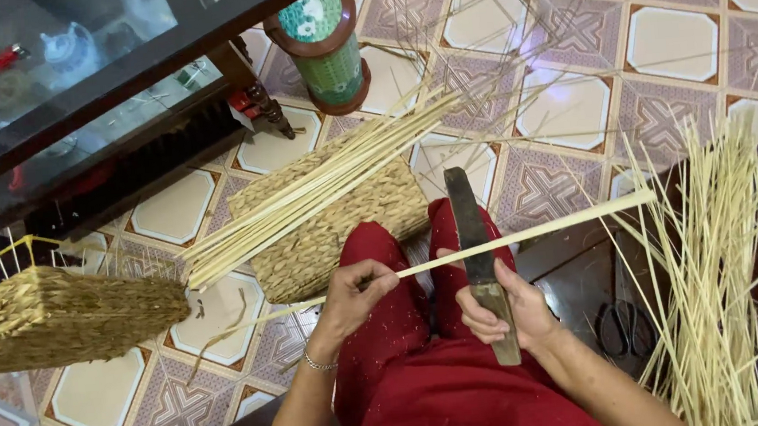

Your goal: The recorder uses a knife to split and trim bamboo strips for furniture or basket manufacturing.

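— Which way does your bamboo strip (523, 234) run?

— Across your lap, its far end up to your right, the near end down at your left.

— And the knife (475, 251)?

— Blade pointing away from you, crossing the strip. Your right hand (501, 311) is clenched around its handle; your left hand (354, 295) pinches the strip.

We see a patterned tile floor (567, 111) in purple and cream, and a dark glass-topped table (111, 72) at upper left, light glinting off both.
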